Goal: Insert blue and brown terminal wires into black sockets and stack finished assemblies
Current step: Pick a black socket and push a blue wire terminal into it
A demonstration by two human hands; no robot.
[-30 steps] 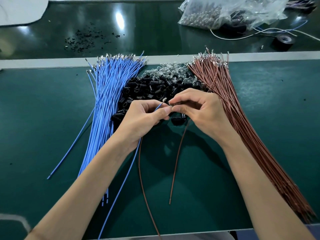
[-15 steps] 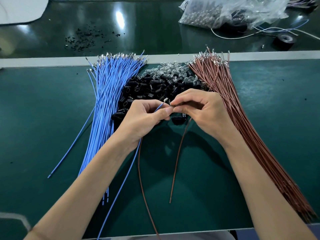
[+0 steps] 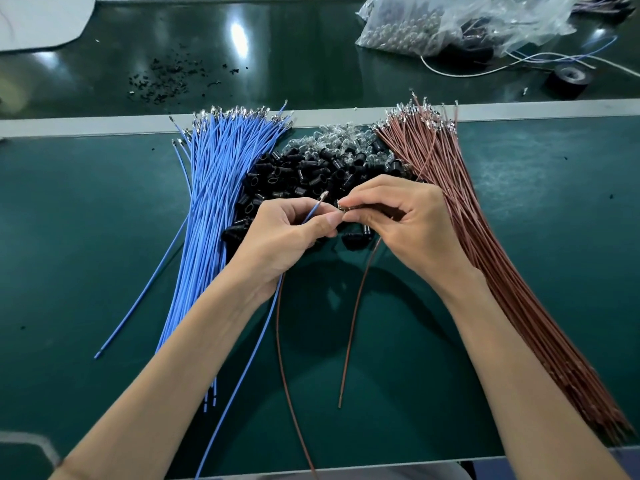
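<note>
My left hand (image 3: pixel 284 237) pinches a single blue wire (image 3: pixel 242 375), whose metal terminal sticks up past my thumb; a brown wire (image 3: pixel 287 386) also trails down from this hand. My right hand (image 3: pixel 398 223) pinches the terminal end of another brown wire (image 3: pixel 353 323) close to my left thumb tip. Behind both hands lies a heap of black sockets (image 3: pixel 304 174). A fanned bundle of blue wires (image 3: pixel 214 202) lies to the left, and a bundle of brown wires (image 3: pixel 502 271) to the right. Any socket inside my fingers is hidden.
Small clear glass bulbs (image 3: pixel 339 136) lie at the back of the socket heap. On the far belt sit a plastic bag of bulbs (image 3: pixel 433 26), a black tape roll (image 3: pixel 568 79), black scraps (image 3: pixel 166 77) and loose wires. A white sheet (image 3: pixel 38 22) lies far left.
Both hands stay together over the sockets. The brown terminal in my right hand has shifted slightly against my left thumb; the blue terminal still points up.
</note>
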